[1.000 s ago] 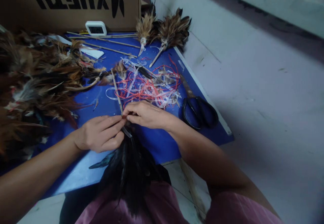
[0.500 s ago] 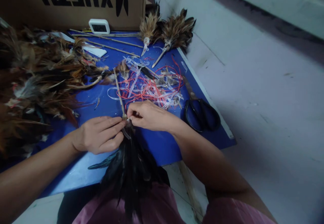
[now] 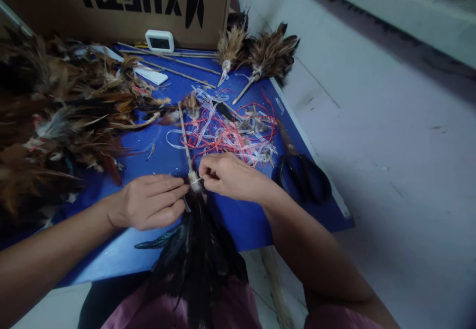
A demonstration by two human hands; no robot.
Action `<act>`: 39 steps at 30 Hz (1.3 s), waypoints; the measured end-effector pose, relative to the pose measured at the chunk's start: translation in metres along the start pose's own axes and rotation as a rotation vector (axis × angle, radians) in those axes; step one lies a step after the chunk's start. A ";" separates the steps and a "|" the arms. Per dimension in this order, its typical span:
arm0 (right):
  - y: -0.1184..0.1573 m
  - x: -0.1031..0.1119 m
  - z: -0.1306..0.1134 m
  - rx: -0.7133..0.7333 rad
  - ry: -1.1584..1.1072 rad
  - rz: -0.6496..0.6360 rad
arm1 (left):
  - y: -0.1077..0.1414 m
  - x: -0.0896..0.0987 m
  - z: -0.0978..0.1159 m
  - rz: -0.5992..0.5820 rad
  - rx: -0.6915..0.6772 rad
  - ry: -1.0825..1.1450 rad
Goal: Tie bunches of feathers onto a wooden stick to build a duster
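Note:
A bundle of long black feathers [image 3: 201, 249] hangs over the table's front edge toward my lap, its quill ends gathered round a thin stick [image 3: 185, 136]. White string [image 3: 197, 181] crosses the bound quill ends, stretched between my two hands. My left hand [image 3: 154, 202] pinches one end just left of the binding, a loose clear strip hanging below its fingertips. On the right side, the fingers of my right hand [image 3: 228, 175] are closed on the other end, a little apart from the feathers.
Brown feathers [image 3: 74, 116] are heaped on the left. Tangled red and clear ties [image 3: 234, 136] lie beyond my right hand, with black-handled scissors [image 3: 303, 175] to the right. Two feather bunches on sticks [image 3: 269, 51], loose sticks [image 3: 178, 71], a small white display [image 3: 159, 40] and a cardboard box [image 3: 148, 17] are behind.
My right hand has drawn away from the binding to the right, so the string now shows taut across the quill ends. The whole view has shifted slightly.

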State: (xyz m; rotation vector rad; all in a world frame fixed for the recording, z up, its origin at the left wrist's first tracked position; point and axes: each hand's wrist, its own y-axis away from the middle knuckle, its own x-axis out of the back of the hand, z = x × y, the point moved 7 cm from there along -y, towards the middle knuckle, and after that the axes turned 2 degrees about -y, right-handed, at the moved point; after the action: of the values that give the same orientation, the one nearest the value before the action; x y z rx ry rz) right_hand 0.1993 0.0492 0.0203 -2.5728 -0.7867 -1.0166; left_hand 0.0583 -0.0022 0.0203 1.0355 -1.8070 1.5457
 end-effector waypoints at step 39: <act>-0.002 -0.004 0.012 -0.128 -0.115 0.057 | 0.009 -0.020 -0.042 0.193 1.123 1.102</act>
State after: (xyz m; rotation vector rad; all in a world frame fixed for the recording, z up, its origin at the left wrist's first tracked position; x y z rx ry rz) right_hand 0.2020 0.0545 0.0090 -2.7666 -0.6918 -0.9379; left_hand 0.0587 0.0433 0.0070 0.1722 -0.2171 2.5628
